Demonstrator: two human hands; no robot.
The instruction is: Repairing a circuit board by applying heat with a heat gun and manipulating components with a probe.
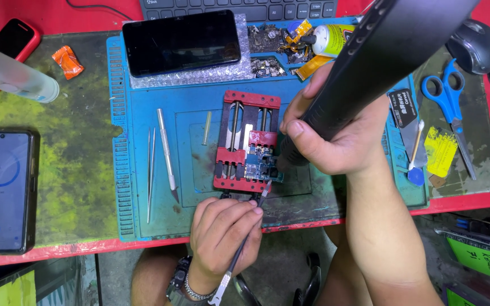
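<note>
Far left of the red surface point(58, 14): red phone point(13, 41) at top edge, partly under a translucent cylinder point(12, 73) lying tilted. Below it, dark phone point(1, 190), screen lit pale with a blue ring. Small orange crumpled wrapper point(67, 61) on the stained green pad point(75, 164).

Blue work mat point(143, 221) next. Black phone point(181, 41) lay face up on a bubble-wrap sheet point(239, 71) at the mat's top. Tweezers point(151, 170) and a scalpel-type knife point(166, 150) lay side by side, upright in frame, left of the jig; short brass rod point(207, 127) between knife and jig.

Red clamp jig point(250, 102) at mat centre held a small blue circuit board point(258, 168) in its lower right corner.

Left hand point(222, 232) below the jig, fingers curled round a thin metal tool point(239, 252), pinching it; tip touched the board's lower edge. Watch and metal bracelet on that wrist.

Right hand point(336, 139) wrapped tight round a black hot-air-style handle point(381, 51), nozzle end down just beside the board's right side.

Behind it: loose board scraps point(267, 42), yellow-green tube with black cap point(327, 38), amber tape strip point(313, 65).

Right of the hand: black rectangular label card with white print point(402, 107), cotton swab point(417, 144), blue disc point(415, 176), crumpled yellow label point(441, 150), blue-handled scissors point(452, 105), black mouse point(477, 45). Bottom right, below the surface: green packages with black writing point(477, 258).
</note>
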